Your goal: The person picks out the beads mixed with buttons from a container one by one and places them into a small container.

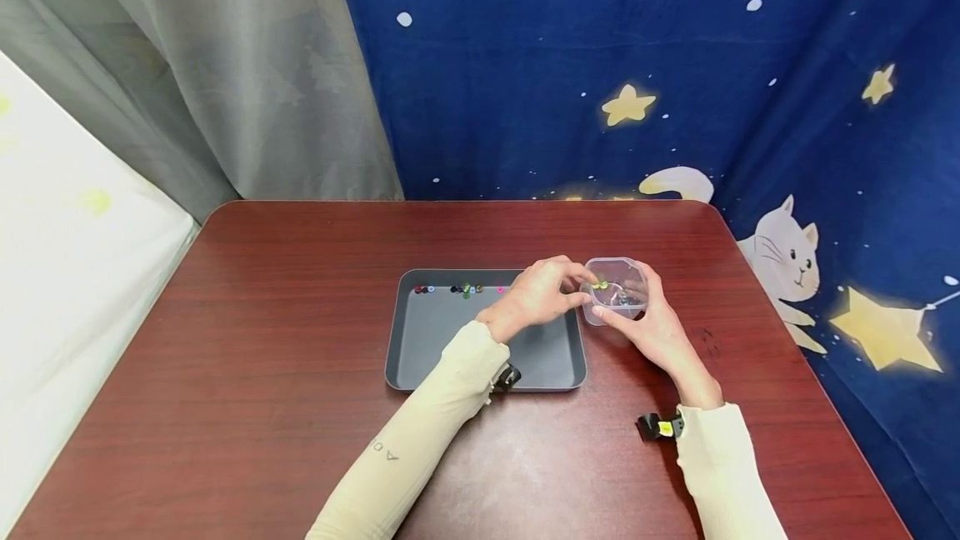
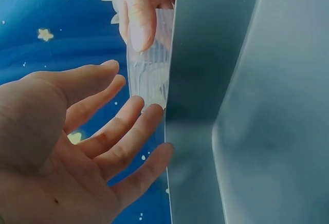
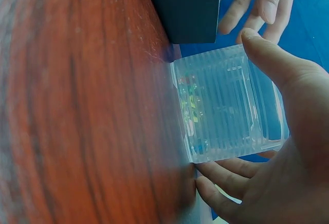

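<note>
A clear plastic container (image 1: 624, 272) stands beside the right end of a dark grey tray (image 1: 435, 348). My right hand (image 1: 660, 332) grips it, thumb on the near side and fingers round the far side. Small coloured pieces (image 3: 191, 106), some yellow-green, lie in its bottom. My left hand (image 1: 543, 290) reaches over the tray, fingertips at the container's left rim. In the left wrist view the left fingers (image 2: 123, 147) are spread and loosely bent, with nothing visible between them. Tiny coloured pieces (image 1: 467, 290) sit in small groups along the tray's far side, too small to identify.
The tray and container are on a reddish-brown wooden table (image 1: 285, 315). A blue curtain (image 1: 525, 65) with stars and a grey curtain (image 1: 262, 90) hang behind its far edge. Small dark marks (image 1: 708, 342) show on the table right of the right hand.
</note>
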Motion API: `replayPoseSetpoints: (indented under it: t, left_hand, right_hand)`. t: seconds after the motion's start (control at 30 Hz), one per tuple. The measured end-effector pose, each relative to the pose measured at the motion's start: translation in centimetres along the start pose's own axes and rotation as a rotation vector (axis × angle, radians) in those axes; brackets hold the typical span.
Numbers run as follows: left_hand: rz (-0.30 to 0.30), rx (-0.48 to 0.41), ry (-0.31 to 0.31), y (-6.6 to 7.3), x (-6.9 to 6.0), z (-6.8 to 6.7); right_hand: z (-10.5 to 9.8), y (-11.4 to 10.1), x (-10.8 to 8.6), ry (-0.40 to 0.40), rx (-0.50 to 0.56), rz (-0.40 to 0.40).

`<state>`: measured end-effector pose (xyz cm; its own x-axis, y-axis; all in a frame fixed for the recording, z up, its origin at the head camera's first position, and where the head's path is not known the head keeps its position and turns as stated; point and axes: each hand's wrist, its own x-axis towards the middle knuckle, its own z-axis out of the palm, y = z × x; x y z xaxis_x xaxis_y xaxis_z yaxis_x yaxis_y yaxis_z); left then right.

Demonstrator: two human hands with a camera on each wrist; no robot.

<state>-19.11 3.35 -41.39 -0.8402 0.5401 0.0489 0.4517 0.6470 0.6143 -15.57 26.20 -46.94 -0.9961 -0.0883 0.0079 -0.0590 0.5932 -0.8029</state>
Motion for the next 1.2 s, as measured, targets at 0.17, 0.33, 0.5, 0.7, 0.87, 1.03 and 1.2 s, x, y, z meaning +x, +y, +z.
replayPoseSetpoints:
  t: [0.17, 0.33, 0.5, 0.7, 0.87, 1.03, 1.2]
  left_hand:
    - [-0.033, 0.049, 0.031, -0.2, -0.3, -0.3]
    - [-0.068, 0.087, 0.050, -0.5, -0.6, -0.6]
    - [-0.121, 0.108, 0.073, -1.1, -1.0, -0.9]
    - [-0.208, 0.134, 0.108, -1.8, -1.5, -1.5]
    - [-0.246, 0.148, 0.115, -2.1, -1.9, -1.8]
    - [-0.271, 0.128, 0.111, -2.3, -2.2, -2.1]
    - [-0.282, 0.126, 0.127, -2.7, -2.7, -2.7]
  right_hand:
    - [0.0, 0.0, 0.1, 0.004, 0.019, -0.016]
    - [0.1, 0.0, 0.0, 0.004, 0.018, -0.009]
    - [0.0, 0.0, -0.1, 0.002, 0.014, -0.004]
    - [0.0, -0.1, -0.1, -0.001, 0.001, 0.007]
    - [-0.1, 0.0, -0.1, -0.002, -0.010, 0.024]
    - [-0.1, 0.0, -0.1, -0.004, -0.011, 0.027]
    - [0.0, 0.0, -0.1, -0.007, -0.004, 0.015]
